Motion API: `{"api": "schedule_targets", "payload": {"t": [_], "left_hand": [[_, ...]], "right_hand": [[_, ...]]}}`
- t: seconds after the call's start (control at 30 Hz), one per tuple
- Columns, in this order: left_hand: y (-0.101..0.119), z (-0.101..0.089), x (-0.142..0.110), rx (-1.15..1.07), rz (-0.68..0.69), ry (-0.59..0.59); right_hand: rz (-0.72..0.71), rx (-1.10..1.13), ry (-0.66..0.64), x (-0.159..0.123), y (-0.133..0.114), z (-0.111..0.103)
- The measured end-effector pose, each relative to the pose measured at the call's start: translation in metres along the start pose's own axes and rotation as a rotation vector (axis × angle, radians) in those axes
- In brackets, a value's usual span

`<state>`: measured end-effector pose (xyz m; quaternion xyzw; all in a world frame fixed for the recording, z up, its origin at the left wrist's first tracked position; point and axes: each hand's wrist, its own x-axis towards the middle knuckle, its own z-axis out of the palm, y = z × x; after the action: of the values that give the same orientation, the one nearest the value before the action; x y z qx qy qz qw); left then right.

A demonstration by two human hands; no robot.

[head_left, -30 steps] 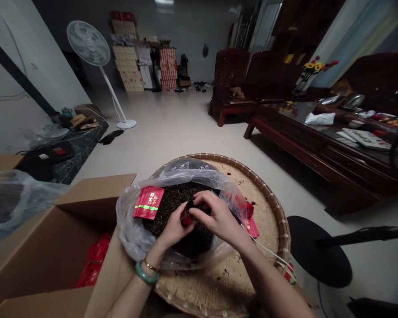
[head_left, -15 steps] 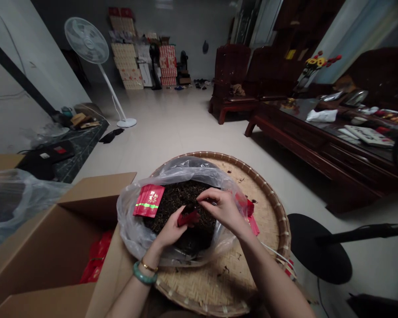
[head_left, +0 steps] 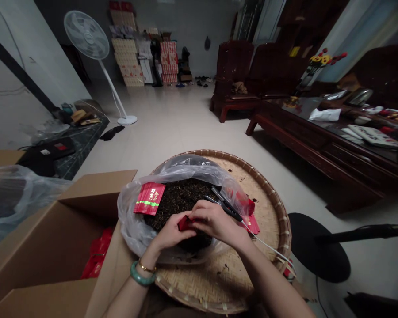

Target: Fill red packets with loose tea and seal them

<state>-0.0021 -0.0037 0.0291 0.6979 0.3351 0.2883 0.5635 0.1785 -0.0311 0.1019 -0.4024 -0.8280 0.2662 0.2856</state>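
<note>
A clear plastic bag (head_left: 132,221) full of dark loose tea leaves (head_left: 182,196) sits on a round woven bamboo tray (head_left: 268,198). Over the bag, my left hand (head_left: 170,232) and my right hand (head_left: 215,221) meet, both pinching a small red packet (head_left: 185,223). Only a corner of that packet shows between the fingers. A flat red packet with gold print (head_left: 149,198) lies on the bag's left rim. A dark clamp-like tool (head_left: 223,203) with a white cord lies just beyond my right hand.
An open cardboard box (head_left: 53,238) with red packets inside stands at the left. More red packets (head_left: 250,221) lie on the tray's right side. A black round stand base (head_left: 318,251) is on the floor at right. A standing fan (head_left: 89,35) and dark wooden furniture (head_left: 318,137) are farther off.
My right hand has come down from above the tea to join the left on the small red packet. The dark tool behind it is now uncovered.
</note>
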Motion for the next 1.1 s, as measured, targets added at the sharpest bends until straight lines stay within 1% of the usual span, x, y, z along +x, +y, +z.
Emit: {"api": "schedule_targets", "payload": {"t": [0.07, 0.1, 0.17, 0.23, 0.27, 0.33, 0.37, 0.43, 0.53, 0.63, 0.73, 0.87, 0.97, 1.03, 1.1], "left_hand": [[-0.002, 0.000, 0.000, -0.065, -0.054, 0.024], [-0.003, 0.001, 0.001, -0.096, -0.084, 0.052], [-0.004, 0.005, 0.002, -0.156, -0.146, 0.132], [-0.004, 0.010, 0.003, -0.212, -0.196, 0.219], [-0.003, 0.012, 0.004, -0.239, -0.217, 0.249], [-0.002, 0.015, 0.005, -0.295, -0.256, 0.272], [-0.001, 0.016, 0.005, -0.325, -0.278, 0.267], [0.002, 0.017, 0.006, -0.392, -0.321, 0.244], [0.006, 0.016, 0.007, -0.481, -0.366, 0.195], [0.008, 0.015, 0.007, -0.509, -0.383, 0.121], [0.008, 0.018, 0.009, -0.509, -0.395, 0.103], [0.006, 0.023, 0.013, -0.500, -0.420, 0.082], [0.006, 0.024, 0.014, -0.478, -0.447, 0.097], [0.005, 0.023, 0.014, -0.479, -0.465, 0.127], [0.004, 0.021, 0.014, -0.497, -0.474, 0.165]], "right_hand": [[0.050, 0.035, 0.019, 0.002, 0.007, 0.001], [0.083, 0.064, 0.050, 0.003, 0.011, 0.002], [0.174, 0.135, 0.154, 0.006, 0.020, 0.006], [0.303, 0.240, 0.242, 0.008, 0.029, 0.012], [0.376, 0.312, 0.257, 0.009, 0.034, 0.016], [0.504, 0.478, 0.244, 0.009, 0.042, 0.022], [0.547, 0.554, 0.233, 0.008, 0.045, 0.024], [0.582, 0.657, 0.228, 0.008, 0.049, 0.026], [0.577, 0.706, 0.238, 0.008, 0.054, 0.027], [0.550, 0.633, 0.249, 0.010, 0.056, 0.026], [0.464, 0.465, 0.239, 0.013, 0.055, 0.026], [0.342, 0.148, 0.175, 0.017, 0.050, 0.027], [0.300, 0.033, 0.129, 0.019, 0.049, 0.025], [0.288, 0.046, 0.106, 0.019, 0.051, 0.021], [0.301, 0.106, 0.084, 0.017, 0.054, 0.017]]}}
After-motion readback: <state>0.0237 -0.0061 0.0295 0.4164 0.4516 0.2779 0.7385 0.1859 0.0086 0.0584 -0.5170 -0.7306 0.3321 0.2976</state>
